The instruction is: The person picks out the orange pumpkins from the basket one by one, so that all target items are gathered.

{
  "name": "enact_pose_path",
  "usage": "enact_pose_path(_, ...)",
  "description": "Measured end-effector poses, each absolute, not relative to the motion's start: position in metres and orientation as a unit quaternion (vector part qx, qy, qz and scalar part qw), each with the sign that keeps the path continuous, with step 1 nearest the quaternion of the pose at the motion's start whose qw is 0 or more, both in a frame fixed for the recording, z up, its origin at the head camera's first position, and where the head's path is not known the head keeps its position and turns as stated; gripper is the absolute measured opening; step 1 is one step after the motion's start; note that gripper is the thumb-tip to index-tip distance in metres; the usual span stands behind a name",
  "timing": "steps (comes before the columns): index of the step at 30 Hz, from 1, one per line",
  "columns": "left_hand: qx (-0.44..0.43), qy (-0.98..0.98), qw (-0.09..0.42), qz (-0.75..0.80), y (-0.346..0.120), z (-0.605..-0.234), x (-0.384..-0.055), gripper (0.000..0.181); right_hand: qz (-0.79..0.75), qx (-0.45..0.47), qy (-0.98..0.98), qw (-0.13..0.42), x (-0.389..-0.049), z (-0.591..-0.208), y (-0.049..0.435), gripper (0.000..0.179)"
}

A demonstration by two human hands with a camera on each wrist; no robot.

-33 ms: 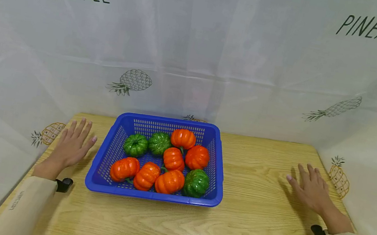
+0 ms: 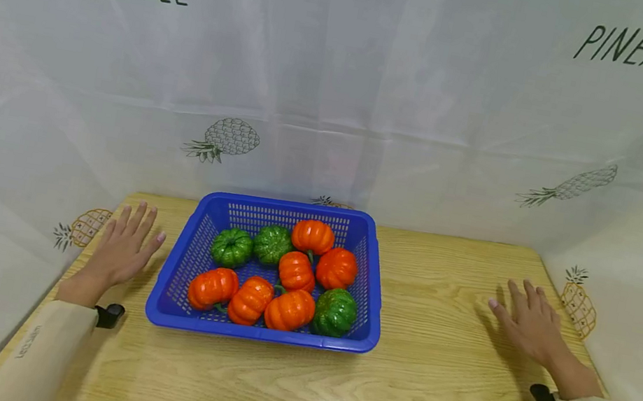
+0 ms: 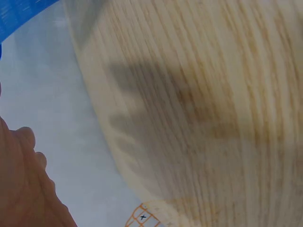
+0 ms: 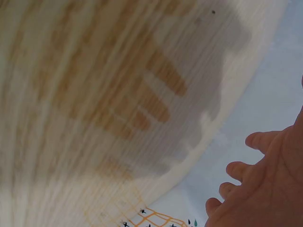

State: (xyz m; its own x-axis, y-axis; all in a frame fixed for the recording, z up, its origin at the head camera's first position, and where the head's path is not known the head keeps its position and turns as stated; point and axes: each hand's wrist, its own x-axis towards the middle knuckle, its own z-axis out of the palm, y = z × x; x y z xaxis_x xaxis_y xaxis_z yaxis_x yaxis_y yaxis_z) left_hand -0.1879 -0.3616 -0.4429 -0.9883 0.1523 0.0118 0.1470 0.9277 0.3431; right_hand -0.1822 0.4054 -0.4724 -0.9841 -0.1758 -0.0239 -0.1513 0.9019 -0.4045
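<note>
A blue plastic basket [image 2: 261, 334] stands on the wooden table, left of centre, with small shiny pumpkins inside. Several are orange, such as the orange pumpkin [image 2: 290, 309] by the front wall. Three are green: a green pumpkin [image 2: 232, 247] at the left, another green pumpkin [image 2: 272, 245] beside it and a third green pumpkin [image 2: 334, 313] at the front right. My left hand [image 2: 120, 248] is left of the basket, fingers extended, holding nothing. Far to the right, my right hand [image 2: 531, 322] also has spread fingers and holds nothing. Both wrist views show hand shadows on the wood.
The light wooden table [image 2: 430, 389] reaches back to a pale curtain [image 2: 342, 76] printed with pineapples, which also hangs along both sides. Black wrist straps show at the left cuff [image 2: 109, 315] and the right cuff [image 2: 545, 398].
</note>
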Motion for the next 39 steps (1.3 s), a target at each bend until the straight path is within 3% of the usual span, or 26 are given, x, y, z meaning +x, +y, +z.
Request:
enact_pose_path(18, 0.065, 0.977, 0.02, 0.202, -0.365, -0.446, -0.183, 0.078, -0.202, -0.101, 0.974, 0.005, -0.184, -0.466, 0.395, 0.08)
enact_pose_path(39, 0.083, 0.97, 0.021, 0.229, -0.348, -0.419, -0.186, 0.072, -0.169, -0.181, 0.967, -0.055, -0.188, -0.416, 0.331, 0.082)
